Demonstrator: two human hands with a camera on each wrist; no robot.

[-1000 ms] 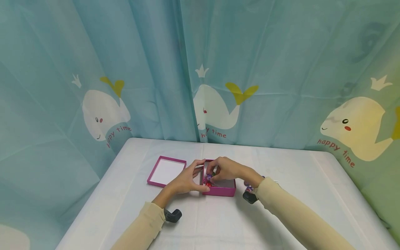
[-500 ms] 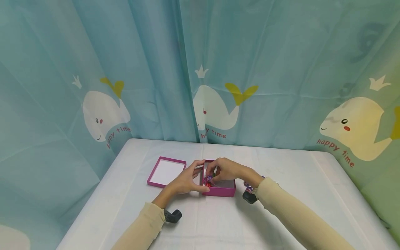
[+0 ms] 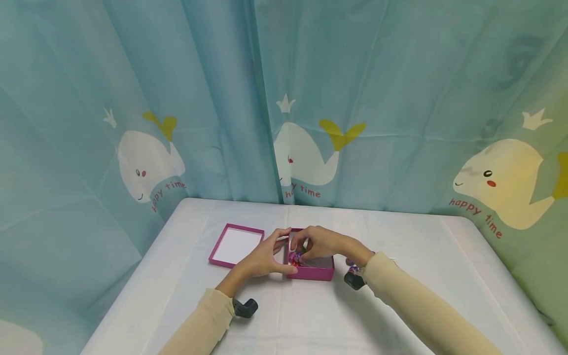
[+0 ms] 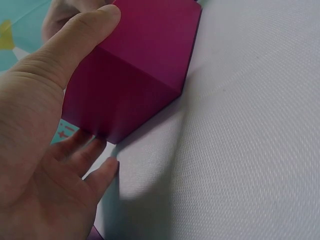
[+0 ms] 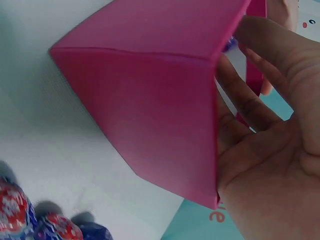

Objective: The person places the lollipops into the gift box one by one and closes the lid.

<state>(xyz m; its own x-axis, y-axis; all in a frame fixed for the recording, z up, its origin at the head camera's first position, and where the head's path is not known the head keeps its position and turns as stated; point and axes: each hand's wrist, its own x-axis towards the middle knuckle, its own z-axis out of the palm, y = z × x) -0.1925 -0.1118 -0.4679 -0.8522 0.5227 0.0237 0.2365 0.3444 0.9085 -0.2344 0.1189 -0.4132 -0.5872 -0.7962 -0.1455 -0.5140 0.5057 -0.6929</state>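
Note:
A magenta cardboard box [image 3: 310,273] stands with its top uncovered at the middle of the table. My left hand [image 3: 264,255] grips its left side, thumb on the near edge and fingers toward the far corner; in the left wrist view the thumb [image 4: 95,25] lies along the box's upper edge. My right hand [image 3: 326,241] reaches down inside, thumb and forefinger pinching a purple-wrapped lollipop [image 3: 296,254] at the left end. Red and green wrappers show beside it, partly hidden by the fingers. In the right wrist view only a bit of purple wrapper [image 5: 230,44] shows past the rim.
Left of the box lies its magenta-rimmed lid [image 3: 237,245], white inside facing up. Several blue, red and purple wrapped lollipops [image 3: 353,269] lie right of the box, partly under my right forearm; the right wrist view shows round heads [image 5: 12,210]. A whale-print curtain [image 3: 213,98] hangs behind the table.
My right fingers have shifted slightly left and lower inside the box with the purple lollipop. My left hand, the box and the lid stay in place.

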